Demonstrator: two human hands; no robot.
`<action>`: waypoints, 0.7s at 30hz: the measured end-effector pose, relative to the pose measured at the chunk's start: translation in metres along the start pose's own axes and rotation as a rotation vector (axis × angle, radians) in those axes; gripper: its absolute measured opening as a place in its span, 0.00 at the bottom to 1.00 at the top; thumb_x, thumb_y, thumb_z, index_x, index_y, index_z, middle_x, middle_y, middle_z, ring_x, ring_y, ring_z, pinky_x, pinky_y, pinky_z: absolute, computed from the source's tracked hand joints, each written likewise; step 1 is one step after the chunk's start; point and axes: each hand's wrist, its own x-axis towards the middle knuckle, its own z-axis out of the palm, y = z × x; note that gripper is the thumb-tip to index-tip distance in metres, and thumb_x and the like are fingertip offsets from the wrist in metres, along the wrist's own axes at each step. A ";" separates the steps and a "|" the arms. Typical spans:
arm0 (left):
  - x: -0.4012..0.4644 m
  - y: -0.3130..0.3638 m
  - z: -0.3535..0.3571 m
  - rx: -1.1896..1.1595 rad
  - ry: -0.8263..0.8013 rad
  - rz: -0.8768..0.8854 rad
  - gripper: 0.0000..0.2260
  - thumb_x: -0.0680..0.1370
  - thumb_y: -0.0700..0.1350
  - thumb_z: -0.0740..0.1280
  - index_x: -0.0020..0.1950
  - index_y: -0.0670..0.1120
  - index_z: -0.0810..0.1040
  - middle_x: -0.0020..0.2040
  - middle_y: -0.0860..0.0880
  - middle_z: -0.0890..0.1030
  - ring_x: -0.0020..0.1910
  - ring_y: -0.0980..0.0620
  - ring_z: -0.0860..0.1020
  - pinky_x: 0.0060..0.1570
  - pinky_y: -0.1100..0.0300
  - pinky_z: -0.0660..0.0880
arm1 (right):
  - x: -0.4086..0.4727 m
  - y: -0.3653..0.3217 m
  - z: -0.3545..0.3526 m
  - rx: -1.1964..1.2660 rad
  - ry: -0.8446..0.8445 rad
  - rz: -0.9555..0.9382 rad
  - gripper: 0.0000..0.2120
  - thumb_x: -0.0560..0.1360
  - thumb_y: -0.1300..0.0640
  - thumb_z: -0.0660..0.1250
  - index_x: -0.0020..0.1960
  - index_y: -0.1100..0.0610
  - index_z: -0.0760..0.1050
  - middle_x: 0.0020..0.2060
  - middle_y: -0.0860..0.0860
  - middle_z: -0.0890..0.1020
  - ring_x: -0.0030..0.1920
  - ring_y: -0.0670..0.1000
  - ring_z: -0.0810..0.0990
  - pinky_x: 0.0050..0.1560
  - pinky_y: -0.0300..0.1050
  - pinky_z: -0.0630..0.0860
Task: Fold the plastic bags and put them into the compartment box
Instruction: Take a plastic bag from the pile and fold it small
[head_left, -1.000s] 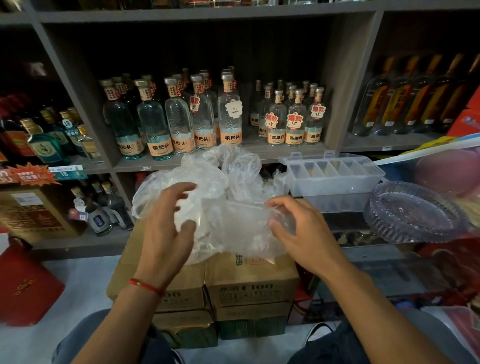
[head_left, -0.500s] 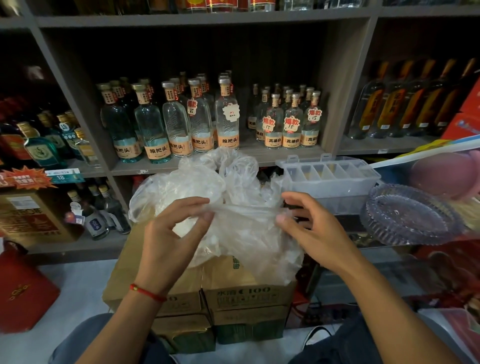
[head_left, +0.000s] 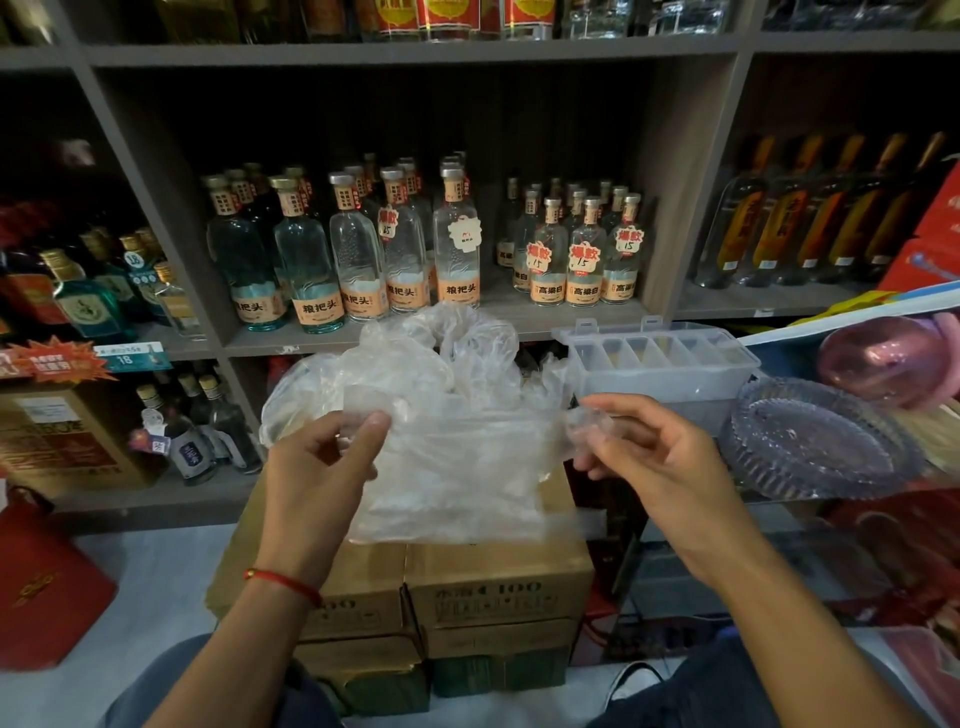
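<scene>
Before liquor shelves (head_left: 415, 338), left hand (head_left: 317, 467) and right hand (head_left: 660, 457) each pinch the clear, crinkled plastic bag (head_left: 457, 467) taut.

Tall clear bottles (head_left: 457, 249): labels "粮把头". Shorter bottles (head_left: 586, 254): labels "高粱白", red tags "爆款 15". Cardboard carton (head_left: 498, 592): "100". Blue shelf tag (head_left: 127, 357): "18".

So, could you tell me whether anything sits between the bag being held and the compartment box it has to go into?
Nothing visible does. The plastic bag is stretched between the left hand and the right hand, and the compartment box sits open just behind the right hand. The pile of bags lies to its left, not across the path.
</scene>
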 end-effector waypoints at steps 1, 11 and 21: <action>0.001 -0.002 -0.001 -0.010 -0.028 -0.018 0.16 0.76 0.58 0.74 0.40 0.46 0.83 0.31 0.48 0.79 0.32 0.53 0.77 0.38 0.58 0.76 | 0.001 0.000 -0.002 0.019 0.028 0.011 0.16 0.74 0.54 0.75 0.61 0.47 0.83 0.47 0.55 0.88 0.48 0.54 0.88 0.51 0.43 0.84; 0.013 -0.014 -0.020 -0.317 -0.277 -0.308 0.20 0.70 0.61 0.79 0.52 0.47 0.87 0.44 0.43 0.85 0.30 0.52 0.72 0.32 0.63 0.74 | 0.006 0.000 -0.021 -0.054 0.198 0.118 0.04 0.79 0.62 0.72 0.53 0.57 0.84 0.42 0.54 0.88 0.39 0.51 0.87 0.39 0.37 0.82; 0.010 -0.017 -0.015 -0.395 -0.213 -0.296 0.15 0.75 0.54 0.74 0.47 0.42 0.88 0.43 0.44 0.87 0.41 0.51 0.85 0.41 0.65 0.80 | 0.003 -0.003 -0.025 -0.007 0.222 0.277 0.04 0.78 0.60 0.73 0.50 0.59 0.85 0.42 0.56 0.88 0.39 0.50 0.86 0.41 0.41 0.81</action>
